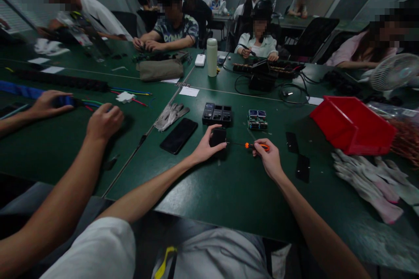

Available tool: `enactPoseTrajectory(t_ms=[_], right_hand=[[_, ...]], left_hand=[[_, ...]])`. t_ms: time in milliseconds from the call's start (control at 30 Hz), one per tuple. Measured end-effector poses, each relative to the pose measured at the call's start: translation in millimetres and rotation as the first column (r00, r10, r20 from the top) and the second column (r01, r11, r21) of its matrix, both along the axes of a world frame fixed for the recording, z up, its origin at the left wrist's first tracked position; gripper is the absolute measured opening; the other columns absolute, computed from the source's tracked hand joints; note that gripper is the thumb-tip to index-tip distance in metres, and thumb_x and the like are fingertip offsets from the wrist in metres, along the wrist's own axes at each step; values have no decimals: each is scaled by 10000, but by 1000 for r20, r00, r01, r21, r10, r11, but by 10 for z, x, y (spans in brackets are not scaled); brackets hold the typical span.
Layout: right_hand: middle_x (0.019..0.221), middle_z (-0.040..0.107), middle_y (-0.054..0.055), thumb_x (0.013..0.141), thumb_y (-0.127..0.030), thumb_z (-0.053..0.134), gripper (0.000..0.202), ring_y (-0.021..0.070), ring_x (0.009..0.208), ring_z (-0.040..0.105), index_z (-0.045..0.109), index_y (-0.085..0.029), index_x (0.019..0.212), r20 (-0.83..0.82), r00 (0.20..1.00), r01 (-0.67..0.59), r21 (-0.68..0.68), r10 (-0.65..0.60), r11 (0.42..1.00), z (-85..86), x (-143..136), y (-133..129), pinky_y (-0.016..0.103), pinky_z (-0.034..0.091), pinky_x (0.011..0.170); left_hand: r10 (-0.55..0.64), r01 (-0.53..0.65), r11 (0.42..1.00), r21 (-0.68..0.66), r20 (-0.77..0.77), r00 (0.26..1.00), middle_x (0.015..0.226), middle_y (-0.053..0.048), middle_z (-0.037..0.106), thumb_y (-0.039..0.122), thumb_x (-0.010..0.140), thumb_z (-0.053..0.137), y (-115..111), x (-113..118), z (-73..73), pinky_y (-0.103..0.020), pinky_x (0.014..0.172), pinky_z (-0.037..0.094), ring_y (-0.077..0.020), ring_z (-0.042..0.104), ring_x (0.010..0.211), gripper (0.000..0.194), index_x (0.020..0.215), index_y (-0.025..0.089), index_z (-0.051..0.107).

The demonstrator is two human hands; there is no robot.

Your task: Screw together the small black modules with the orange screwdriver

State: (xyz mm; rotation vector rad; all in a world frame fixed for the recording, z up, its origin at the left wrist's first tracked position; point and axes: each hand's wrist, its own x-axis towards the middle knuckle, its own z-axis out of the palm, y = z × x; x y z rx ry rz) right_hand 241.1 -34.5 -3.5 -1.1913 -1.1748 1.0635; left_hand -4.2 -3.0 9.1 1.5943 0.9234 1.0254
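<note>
My left hand [207,146] grips a small black box-like device [218,137] between thumb and fingers, just above the green table. In my right hand [269,156] is a screwdriver [258,146] with an orange and black handle. Its thin shaft points left, and the tip is at the right side of the black device. Behind the device sits a black case with several bays [217,114]. To the right of that case lies a stack of green circuit boards [257,119]. Two flat black plates [303,168] rest right of my right hand.
A black phone [179,135] and grey gloves [171,116] lie left of my hands. At the right are a red bin [353,126] and work gloves [366,181]. A co-worker's hands [104,125] handle wires at the left. A pale green bottle [212,57] stands further back.
</note>
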Motion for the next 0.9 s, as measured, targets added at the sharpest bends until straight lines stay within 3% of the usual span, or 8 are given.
enactPoseTrajectory(t_ms=[200, 400, 600, 800, 900], right_hand=[[842, 592, 5, 749, -363, 676, 250, 121, 649, 579, 582, -208, 920, 8, 1000, 12, 36, -12, 999, 53, -8, -8, 287, 504, 647], [933, 597, 18, 706, -326, 711, 308, 157, 830, 594, 568, -224, 959, -23, 1000, 10, 89, -8, 996, 62, -20, -9, 320, 518, 764], [720, 587, 0, 790, -418, 608, 246, 119, 564, 545, 581, -200, 899, 43, 999, -9, -12, 9, 1000, 29, 8, -11, 255, 474, 511], [926, 604, 22, 693, -347, 716, 319, 163, 820, 592, 571, -226, 950, -29, 999, 17, 88, -15, 996, 58, -6, -3, 309, 516, 725], [822, 603, 12, 755, -387, 652, 249, 139, 673, 582, 580, -215, 920, 7, 1000, 3, 29, -3, 1000, 53, 2, -3, 272, 497, 589]], left_hand=[[8, -8, 1000, -4, 5, 1000, 1015, -62, 574, 391, 744, 658, 4, 0, -12, -371, 788, 519, -175, 607, 865, 683, 1306, 239, 299], [-9, 9, 1000, -16, 16, 1000, 994, -65, 587, 404, 758, 640, 7, 2, -16, -378, 774, 530, -172, 623, 829, 688, 1318, 232, 279], [-5, 5, 1000, -14, 16, 1000, 984, -59, 592, 411, 756, 639, 1, 7, -7, -372, 783, 528, -174, 629, 833, 691, 1320, 229, 283], [5, -5, 1000, 15, 5, 1000, 1027, -65, 586, 402, 747, 653, 6, 6, 6, -382, 834, 507, -188, 614, 904, 705, 1326, 230, 289], [12, -12, 1000, 29, -21, 1000, 1040, -67, 582, 401, 753, 647, 9, 2, 3, -389, 852, 498, -194, 603, 933, 702, 1333, 232, 290]])
